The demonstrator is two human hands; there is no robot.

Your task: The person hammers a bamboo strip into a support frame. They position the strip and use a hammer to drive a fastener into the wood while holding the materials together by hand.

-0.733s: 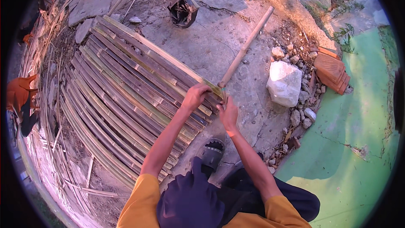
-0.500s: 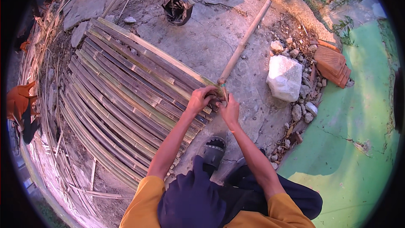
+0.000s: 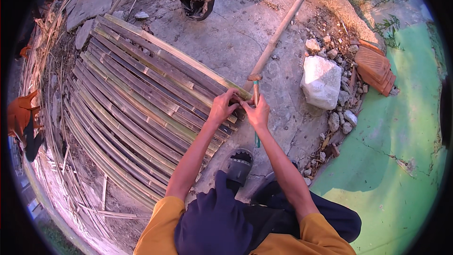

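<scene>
A frame of split bamboo slats (image 3: 141,92) lies on the ground to my left. At its near-right corner my left hand (image 3: 221,108) is closed in a pinch, fingertips at the end of the outermost slat. My right hand (image 3: 257,112) is closed around a hammer (image 3: 256,85), its brownish head pointing away from me and its teal handle running down below the hand. The fingertips of both hands meet over the slat end; anything small between them is too small to make out. A bamboo pole (image 3: 278,35) stretches away just beyond the hammer head.
To the right sit a large white stone block (image 3: 321,82), several small rocks and stacked orange roof tiles (image 3: 374,68), beside a green-painted surface (image 3: 401,123). A black bag (image 3: 197,1) stands at the far side. Orange chairs (image 3: 21,115) and loose bamboo strips (image 3: 101,212) are at left.
The hammer has swung more upright in my right hand, so its head and teal handle now show clearly. Both hands stay together at the slat end. The view has shifted slightly.
</scene>
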